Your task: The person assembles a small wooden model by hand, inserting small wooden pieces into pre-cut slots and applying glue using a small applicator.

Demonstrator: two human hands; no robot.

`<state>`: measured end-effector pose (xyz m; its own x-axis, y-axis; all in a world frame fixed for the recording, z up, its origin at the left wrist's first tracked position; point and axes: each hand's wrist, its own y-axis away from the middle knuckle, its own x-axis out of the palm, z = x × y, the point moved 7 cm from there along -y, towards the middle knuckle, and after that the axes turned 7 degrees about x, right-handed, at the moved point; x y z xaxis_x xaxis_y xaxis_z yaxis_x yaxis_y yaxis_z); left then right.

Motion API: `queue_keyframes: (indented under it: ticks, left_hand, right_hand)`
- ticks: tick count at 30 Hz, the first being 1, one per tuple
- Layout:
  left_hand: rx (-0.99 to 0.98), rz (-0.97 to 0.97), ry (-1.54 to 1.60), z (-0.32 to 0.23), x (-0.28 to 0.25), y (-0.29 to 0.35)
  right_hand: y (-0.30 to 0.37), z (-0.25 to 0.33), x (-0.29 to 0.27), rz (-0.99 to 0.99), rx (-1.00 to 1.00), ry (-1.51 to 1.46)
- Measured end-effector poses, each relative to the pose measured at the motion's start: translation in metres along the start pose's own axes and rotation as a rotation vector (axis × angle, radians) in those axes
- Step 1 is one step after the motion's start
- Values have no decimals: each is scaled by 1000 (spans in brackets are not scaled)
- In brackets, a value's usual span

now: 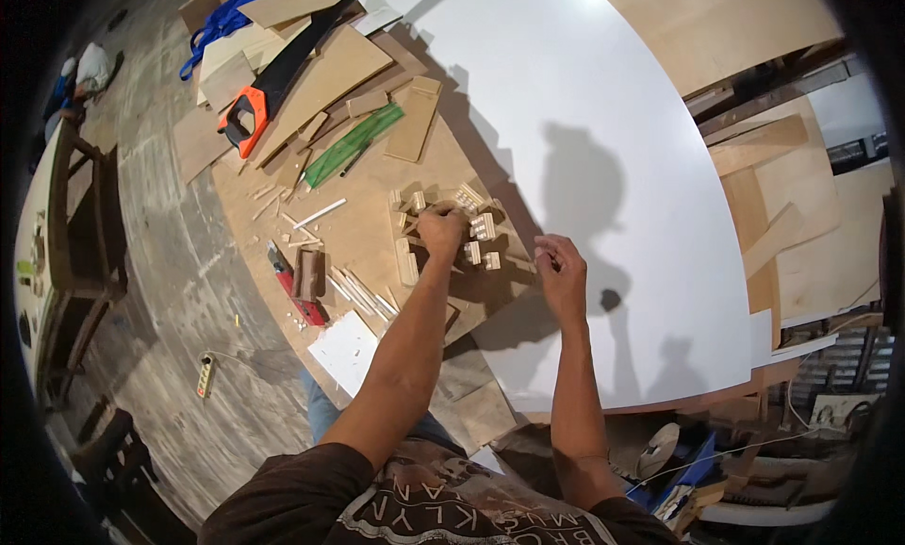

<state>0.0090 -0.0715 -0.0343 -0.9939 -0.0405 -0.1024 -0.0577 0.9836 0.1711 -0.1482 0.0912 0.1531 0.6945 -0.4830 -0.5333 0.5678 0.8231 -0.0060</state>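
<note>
- White panel [650,196]: spreads from the top of the view down the right of the tabletop; dark shadows fall across it.
- Tabletop [363,229]: bare wood surface, set at an angle, carrying the work.
- Wood offcuts [330,83]: flat pieces, heaped and overlapping at the far end of the tabletop.
- Handsaw [275,76]: orange handle, dark blade; lies slantwise across the offcuts.
- Cluster of small wooden pieces [483,226]: near the tabletop's right corner, around and beneath the left hand; several carry pale rows of little blocks.
- Green strip [349,150]: translucent, lying between the offcuts and the cluster; a slim black item touches or nearly touches its lower edge.
- White sheet [347,354]: at the near edge of the tabletop, partly behind the left forearm, scraps on top.
- Left hand [441,229]: reaches down into the cluster, fingers bent; cannot tell whether they grip a piece.
- Right hand [563,267]: raised just beyond the tabletop's right corner, fingers curled; cannot tell whether anything is pinched.
- Red cutter [286,279]: lies beside a brown block [308,274].
- Thin sticks [363,293]: loosely bunched between brown block and left forearm.
</note>
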Motion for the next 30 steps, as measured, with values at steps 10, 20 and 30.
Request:
queue_keyframes:
  ticks: [10,20,30]
  left_hand:
    - [-160,25,74,8,9,11]
    - [-164,5,17,-4,7,8]
    - [-138,-10,55,8,6,4]
  right_hand:
    - [-14,-1,19,16,-7,51]
    - [7,-29,10,32,47,95]
    - [21,-38,11,39,45,48]
